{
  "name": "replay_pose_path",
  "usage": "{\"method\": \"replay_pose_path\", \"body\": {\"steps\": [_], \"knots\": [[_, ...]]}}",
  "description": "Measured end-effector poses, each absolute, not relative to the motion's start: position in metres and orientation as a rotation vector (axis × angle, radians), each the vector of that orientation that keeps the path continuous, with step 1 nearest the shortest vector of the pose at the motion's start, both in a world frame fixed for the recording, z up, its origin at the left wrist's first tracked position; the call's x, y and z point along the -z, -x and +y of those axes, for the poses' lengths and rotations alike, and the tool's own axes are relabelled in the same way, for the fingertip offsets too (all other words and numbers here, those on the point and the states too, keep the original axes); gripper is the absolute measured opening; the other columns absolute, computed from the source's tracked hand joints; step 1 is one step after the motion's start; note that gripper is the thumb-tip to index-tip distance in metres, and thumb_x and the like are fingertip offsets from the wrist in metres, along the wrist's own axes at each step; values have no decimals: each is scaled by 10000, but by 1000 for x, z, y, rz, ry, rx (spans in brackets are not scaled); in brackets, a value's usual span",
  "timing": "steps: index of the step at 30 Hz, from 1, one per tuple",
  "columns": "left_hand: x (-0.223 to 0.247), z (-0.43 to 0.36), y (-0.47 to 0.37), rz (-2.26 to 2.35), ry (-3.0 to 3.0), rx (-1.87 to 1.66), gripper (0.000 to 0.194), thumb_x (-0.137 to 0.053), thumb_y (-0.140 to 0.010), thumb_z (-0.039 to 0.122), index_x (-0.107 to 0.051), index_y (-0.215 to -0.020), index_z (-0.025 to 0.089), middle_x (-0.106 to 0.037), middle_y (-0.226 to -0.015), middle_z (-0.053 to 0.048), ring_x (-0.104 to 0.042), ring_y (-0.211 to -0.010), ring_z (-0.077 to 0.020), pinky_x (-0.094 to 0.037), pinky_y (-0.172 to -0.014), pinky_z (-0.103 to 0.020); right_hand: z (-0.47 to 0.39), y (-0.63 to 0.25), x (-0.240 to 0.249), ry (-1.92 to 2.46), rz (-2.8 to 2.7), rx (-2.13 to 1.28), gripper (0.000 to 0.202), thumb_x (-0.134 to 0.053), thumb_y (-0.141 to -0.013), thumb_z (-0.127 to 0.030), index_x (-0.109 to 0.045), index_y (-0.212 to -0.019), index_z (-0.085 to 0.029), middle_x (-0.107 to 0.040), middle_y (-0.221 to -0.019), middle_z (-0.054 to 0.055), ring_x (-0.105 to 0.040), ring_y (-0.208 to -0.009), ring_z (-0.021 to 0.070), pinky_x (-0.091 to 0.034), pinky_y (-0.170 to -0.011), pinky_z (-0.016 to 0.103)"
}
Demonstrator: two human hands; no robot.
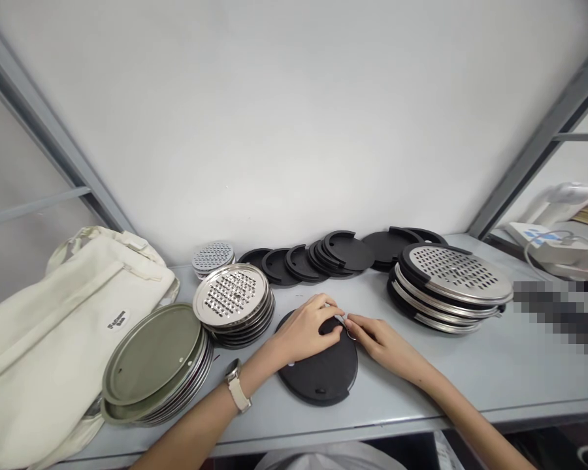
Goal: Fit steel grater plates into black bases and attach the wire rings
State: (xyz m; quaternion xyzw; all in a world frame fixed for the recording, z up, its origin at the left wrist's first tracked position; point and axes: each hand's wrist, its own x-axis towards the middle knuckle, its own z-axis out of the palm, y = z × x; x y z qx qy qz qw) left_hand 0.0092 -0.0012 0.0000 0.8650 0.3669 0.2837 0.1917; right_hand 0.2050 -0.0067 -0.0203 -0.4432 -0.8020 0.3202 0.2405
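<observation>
A round black disc lies on the grey table in front of me. My left hand rests over its upper part, with thumb and fingers curled together near the disc's upper right edge. My right hand is closed at that same edge, its fingertips pinching a thin shiny metal piece, perhaps a wire loop. The left fingertips meet the metal piece too, though what exactly they grip is too small to tell. A watch with a pale strap is on my left wrist.
Green round plates are stacked at left beside a cream bag. Perforated metal discs stand behind them. Black round trays line the wall. Another stack of perforated discs stands at right, near a blurred white device.
</observation>
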Motion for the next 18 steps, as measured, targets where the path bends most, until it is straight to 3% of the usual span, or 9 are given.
{"method": "replay_pose_path", "body": {"steps": [8, 11, 13, 18], "knots": [[2, 3, -8, 960, -2486, -801, 255, -559, -845, 167, -599, -1094, 202, -621, -1064, -56, -533, -1048, -205, -406, -963, -360, -8, -205, 19, 1192, -2189, -882, 394, -298, -969, -442, -514, -753, -194, -538, -670, -2, -479, -622, 151, -359, -597, 247], [-11, -5, -12, 956, -2333, -915, 161, -563, -841, 186, -617, -992, 189, -624, -1016, -58, -552, -1011, -202, -424, -939, -357, -9, -207, 19, 1201, -2195, -872, 397, -309, -963, -444, -516, -737, -192, -543, -663, -1, -476, -618, 152, -363, -595, 248], [-31, -21, -17, 939, -2062, -1001, 91, -560, -860, 247, -615, -881, 177, -635, -888, -43, -595, -867, -173, -478, -822, -312, -9, -207, 17, 1198, -2185, -885, 398, -318, -956, -450, -515, -724, -194, -552, -658, 3, -482, -615, 155, -366, -596, 252], [-100, -92, -14, 669, -1419, -1036, 191, -531, -878, 431, -603, -860, 256, -624, -662, 4, -584, -517, -118, -478, -486, -265, -11, -206, 13, 1220, -2196, -900, 379, -296, -963, -422, -455, -697, -203, -531, -650, 11, -475, -623, 164, -352, -605, 272]]}}
